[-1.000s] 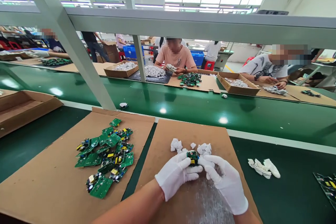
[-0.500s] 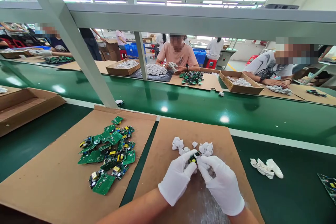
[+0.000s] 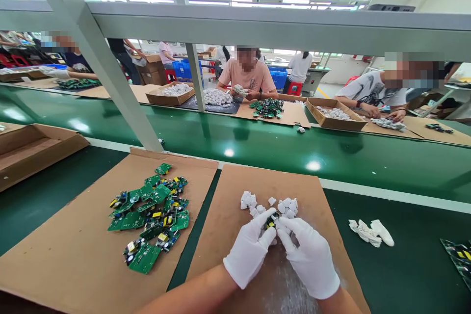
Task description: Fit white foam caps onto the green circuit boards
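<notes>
In a white glove, my left hand (image 3: 248,248) is closed on a small circuit board (image 3: 271,223) with a yellow part on it. My right hand (image 3: 311,257), gloved too, has its thumb and fingers drawn together at the board's right side. A bit of white stuff shows by those fingertips, but against the glove I cannot make out what they pinch. Just beyond both hands, white putty-like lumps (image 3: 289,207) lie on a brown cardboard sheet (image 3: 224,201). To the left, a pile of green circuit boards (image 3: 158,198) rests on another cardboard sheet (image 3: 73,250).
Crumpled white gloves or cloth (image 3: 371,233) lie on the green surface at right, with more boards (image 3: 458,257) by the edge. An open cardboard box (image 3: 40,154) stands at left. A slanted grey post (image 3: 106,68) rises ahead. Co-workers sit across the green belt (image 3: 206,132).
The view has shifted slightly. My right fingers have moved a little at the board, which stays in my left hand. Small white-topped items on the belt have slid left.
</notes>
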{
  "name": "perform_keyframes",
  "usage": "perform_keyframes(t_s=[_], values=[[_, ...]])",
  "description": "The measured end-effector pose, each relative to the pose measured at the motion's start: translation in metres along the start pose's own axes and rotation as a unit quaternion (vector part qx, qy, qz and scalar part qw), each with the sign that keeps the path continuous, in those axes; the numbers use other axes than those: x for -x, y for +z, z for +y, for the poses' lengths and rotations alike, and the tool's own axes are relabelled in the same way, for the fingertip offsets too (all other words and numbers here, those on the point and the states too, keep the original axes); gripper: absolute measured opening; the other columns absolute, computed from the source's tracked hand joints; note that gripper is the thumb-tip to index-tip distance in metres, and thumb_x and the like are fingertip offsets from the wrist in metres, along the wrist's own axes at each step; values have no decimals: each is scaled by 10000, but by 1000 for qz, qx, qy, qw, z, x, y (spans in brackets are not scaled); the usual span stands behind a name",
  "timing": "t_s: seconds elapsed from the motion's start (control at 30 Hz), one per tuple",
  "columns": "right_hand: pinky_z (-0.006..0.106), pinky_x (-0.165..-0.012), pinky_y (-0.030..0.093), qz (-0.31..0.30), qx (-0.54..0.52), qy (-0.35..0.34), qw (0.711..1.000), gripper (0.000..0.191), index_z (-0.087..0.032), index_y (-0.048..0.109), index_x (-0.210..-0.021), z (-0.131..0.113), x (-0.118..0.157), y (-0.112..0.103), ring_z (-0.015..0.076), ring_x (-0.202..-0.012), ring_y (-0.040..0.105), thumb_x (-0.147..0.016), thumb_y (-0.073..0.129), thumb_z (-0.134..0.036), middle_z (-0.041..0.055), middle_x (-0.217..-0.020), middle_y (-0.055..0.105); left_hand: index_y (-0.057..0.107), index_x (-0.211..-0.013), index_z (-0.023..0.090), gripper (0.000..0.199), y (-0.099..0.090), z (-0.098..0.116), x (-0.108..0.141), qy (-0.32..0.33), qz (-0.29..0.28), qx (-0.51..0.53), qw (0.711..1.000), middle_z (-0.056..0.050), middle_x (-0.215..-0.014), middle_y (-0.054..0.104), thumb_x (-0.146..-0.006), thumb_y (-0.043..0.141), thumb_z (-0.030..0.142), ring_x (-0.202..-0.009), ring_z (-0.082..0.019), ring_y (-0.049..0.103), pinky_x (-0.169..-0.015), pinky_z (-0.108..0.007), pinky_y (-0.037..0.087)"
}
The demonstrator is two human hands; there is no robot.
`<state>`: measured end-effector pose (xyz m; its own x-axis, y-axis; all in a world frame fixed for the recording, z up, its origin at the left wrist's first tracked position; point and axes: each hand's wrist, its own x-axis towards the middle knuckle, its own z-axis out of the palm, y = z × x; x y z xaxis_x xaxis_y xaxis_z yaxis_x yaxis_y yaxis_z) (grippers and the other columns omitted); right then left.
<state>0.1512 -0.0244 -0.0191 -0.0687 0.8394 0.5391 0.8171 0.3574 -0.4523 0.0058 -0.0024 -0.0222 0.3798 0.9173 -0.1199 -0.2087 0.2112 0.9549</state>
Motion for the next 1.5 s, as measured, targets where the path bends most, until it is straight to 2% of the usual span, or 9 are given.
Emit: perform_keyframes(t_s=[0.2,0.4,0.57,0.63,0.73,0.9,1.1,1.37,1.5], values=[[230,-543,493,7,0,93,996,273,-192,573,-1035,-3,2,5,132,-546,610,-806,554,-340,1,-713,685,493,-1229,165,521,3,5,-1,-35,5,66,997,-89,-1114,592,-748,592,338,-894,-183,567,-749,-286,484],[245,-568,469,20,25,-30,999,148,-217,652,-831,-2,1,-1,140,-584,595,-822,546,-320,16,-668,636,536,-1172,176,502,6,14,4,-91,-14,104,990,-85,-1032,612,-715,630,363,-783,-165,603,-682,-286,501],[342,-728,524,4,5,-52,999,373,-210,588,-1128,0,-1,-1,247,-939,601,-812,518,-395,113,-1064,596,572,-1065,161,387,1,15,1,-123,-52,218,967,-61,-875,604,-726,634,337,-664,-120,601,-643,-270,498],[360,-792,518,15,-19,-44,999,339,-220,573,-1140,3,-1,1,240,-994,581,-824,517,-332,106,-1111,584,559,-1060,158,376,0,13,-2,-130,-45,240,961,-53,-852,595,-730,633,322,-634,-109,595,-623,-258,497],[341,-749,528,36,5,-73,997,194,-257,653,-967,5,0,6,198,-886,612,-811,545,-217,76,-1049,608,545,-1058,158,379,1,11,-3,-138,-22,235,962,-51,-835,591,-741,616,354,-613,-103,582,-602,-256,497],[379,-769,513,56,60,-129,988,215,-276,663,-946,1,0,8,234,-959,585,-760,582,-203,67,-1037,627,574,-901,124,302,5,14,0,-106,-13,140,984,-38,-777,572,-698,667,328,-650,-102,550,-616,-252,496],[382,-862,496,-27,-92,-47,994,210,-241,622,-978,-1,-2,3,228,-1049,562,-778,562,-263,78,-1134,603,579,-938,133,288,4,17,3,-101,-56,137,984,-34,-766,569,-735,628,331,-635,-95,543,-606,-252,494],[357,-839,497,12,-140,-50,989,114,-263,639,-857,-1,-3,5,206,-1010,583,-769,602,-201,52,-1091,615,593,-950,140,257,6,15,3,-92,-107,238,961,-60,-797,571,-788,560,337,-718,-131,568,-662,-284,498],[407,-919,456,-28,-219,17,975,254,-232,575,-1030,-4,-1,6,244,-1126,512,-779,573,-274,94,-1215,549,600,-876,132,188,7,19,3,-81,-75,202,973,-20,-719,524,-768,593,285,-653,-102,545,-652,-265,493]])
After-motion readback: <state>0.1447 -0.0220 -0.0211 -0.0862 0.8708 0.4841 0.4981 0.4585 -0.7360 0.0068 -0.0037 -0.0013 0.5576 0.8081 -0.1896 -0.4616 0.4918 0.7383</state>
